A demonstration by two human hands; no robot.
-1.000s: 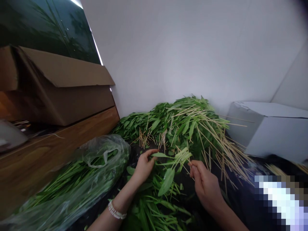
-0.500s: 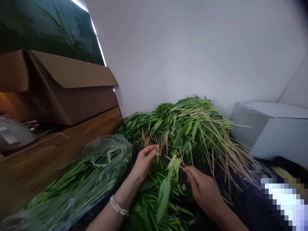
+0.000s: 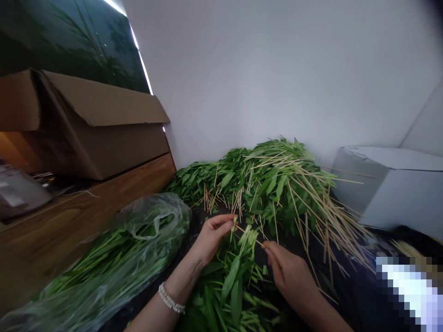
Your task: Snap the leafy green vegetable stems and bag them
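My left hand (image 3: 211, 237) pinches a green stem (image 3: 234, 226) at its tip, a pearl bracelet on the wrist. My right hand (image 3: 287, 272) grips one end of a thin bamboo skewer (image 3: 247, 234) that runs up and left toward the stem. Several folded green stalks (image 3: 247, 235) are threaded on the skewer between the two hands. Loose leafy greens (image 3: 228, 290) lie under my hands. Behind them rises a big pile of skewered greens (image 3: 273, 180) with many skewer ends sticking out.
A clear plastic bag of greens (image 3: 121, 258) lies at the left beside a wooden ledge (image 3: 86, 207) with a cardboard box (image 3: 97, 129) on it. A white box (image 3: 391, 184) stands at the right. A black sheet (image 3: 346, 286) covers the surface.
Both hands have drawn closer together. The long leaf that hung between them a second ago has dropped down among the loose greens, and my left hand now pinches a short stem.
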